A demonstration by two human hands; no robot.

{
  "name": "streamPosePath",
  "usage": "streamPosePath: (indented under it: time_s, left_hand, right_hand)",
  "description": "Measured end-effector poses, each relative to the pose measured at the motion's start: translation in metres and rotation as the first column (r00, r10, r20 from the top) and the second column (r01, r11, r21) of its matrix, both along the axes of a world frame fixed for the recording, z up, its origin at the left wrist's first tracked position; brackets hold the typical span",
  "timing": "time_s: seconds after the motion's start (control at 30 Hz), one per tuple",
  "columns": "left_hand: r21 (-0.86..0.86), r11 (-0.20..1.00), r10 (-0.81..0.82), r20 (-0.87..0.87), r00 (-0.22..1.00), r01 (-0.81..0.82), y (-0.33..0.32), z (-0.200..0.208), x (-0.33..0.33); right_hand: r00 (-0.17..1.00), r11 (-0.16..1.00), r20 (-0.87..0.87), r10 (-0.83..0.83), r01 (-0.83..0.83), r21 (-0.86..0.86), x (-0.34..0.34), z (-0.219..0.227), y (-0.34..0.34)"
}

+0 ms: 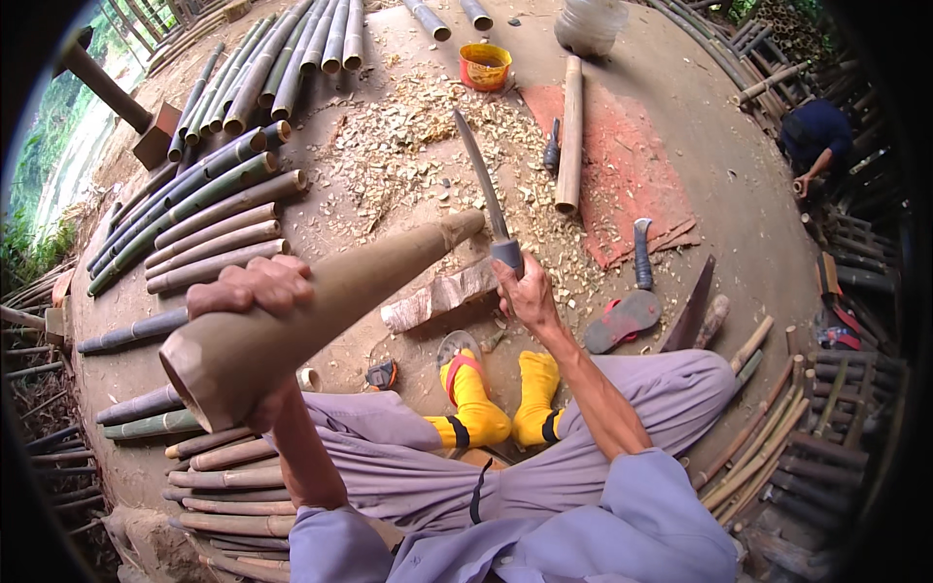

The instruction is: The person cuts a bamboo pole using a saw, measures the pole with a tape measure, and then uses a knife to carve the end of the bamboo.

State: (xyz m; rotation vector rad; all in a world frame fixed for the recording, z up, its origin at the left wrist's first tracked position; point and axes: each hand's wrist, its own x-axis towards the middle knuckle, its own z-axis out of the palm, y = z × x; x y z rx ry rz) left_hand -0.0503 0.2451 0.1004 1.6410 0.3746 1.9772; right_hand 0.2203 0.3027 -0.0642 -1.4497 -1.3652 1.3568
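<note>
My left hand (251, 288) is wrapped round a thick pale bamboo tube (355, 277), its hollow open end toward me on the left and its narrower end pointing away to the right. In my right hand (528, 296) is the grey handle of a long-bladed knife (478, 170). Its blade points up and away, just past the tube's far end, apart from it. Below the tube a split block of wood (442, 296) lies on the ground in front of my feet. Wood chips (418, 136) are scattered beyond it.
Stacks of bamboo poles (214, 204) lie at the left. On the right are a loose sandal (622, 323), a machete blade (692, 301) and a red sheet (646, 175) with a bamboo length (570, 136). A yellow tub (485, 68) stands farther off. Another person (816, 136) bends at far right.
</note>
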Motion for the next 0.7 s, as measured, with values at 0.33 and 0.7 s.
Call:
streamPosePath:
  time_s: [0.33,0.7]
  left_hand:
    - [-0.022,0.967,-0.255,-0.169,0.952,0.255,0.015,0.002,0.017]
    - [-0.017,0.995,-0.103,-0.121,0.987,0.102,-0.001,0.013,0.024]
  right_hand:
    - [0.875,0.928,0.464,0.138,-0.278,0.249,0.000,0.012,0.020]
    - [0.862,0.953,0.469,0.193,-0.279,0.121,-0.008,0.001,0.010]
